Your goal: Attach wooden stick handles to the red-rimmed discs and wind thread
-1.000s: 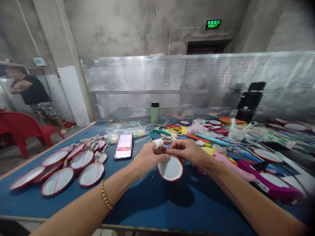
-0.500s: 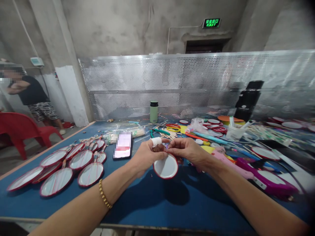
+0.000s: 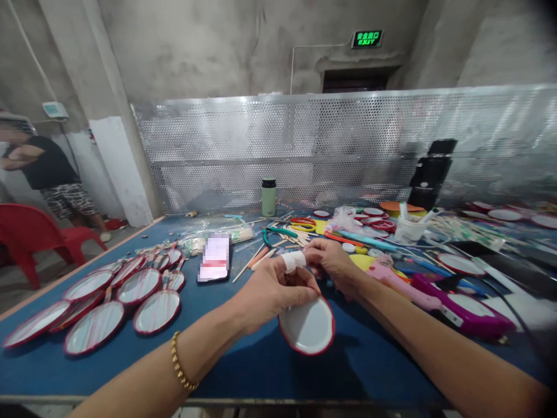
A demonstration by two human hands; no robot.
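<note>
My left hand (image 3: 278, 287) grips a round white disc with a red rim (image 3: 307, 326) by its upper edge, thumb on the near face. The disc hangs tilted above the blue table (image 3: 243, 366). A white wrap covers one finger of this hand. My right hand (image 3: 333, 261) is closed beside the left fingertips, behind the disc's top edge; whatever its fingers hold is hidden. To the left lie several similar red-rimmed discs (image 3: 156, 312), some with stick handles, overlapping each other.
A phone (image 3: 215, 258) lies left of my hands. Green-handled pliers (image 3: 266, 235), scissors (image 3: 303, 223) and wooden sticks lie ahead. A pink glue gun (image 3: 402, 284) and purple device (image 3: 465, 307) are at right. A green bottle (image 3: 268, 197) stands before the perforated metal screen (image 3: 243, 133).
The disc has come nearer and lower, and turned slightly. My left hand has shifted right with it. My right hand has moved slightly, its fingers now farther behind the left hand.
</note>
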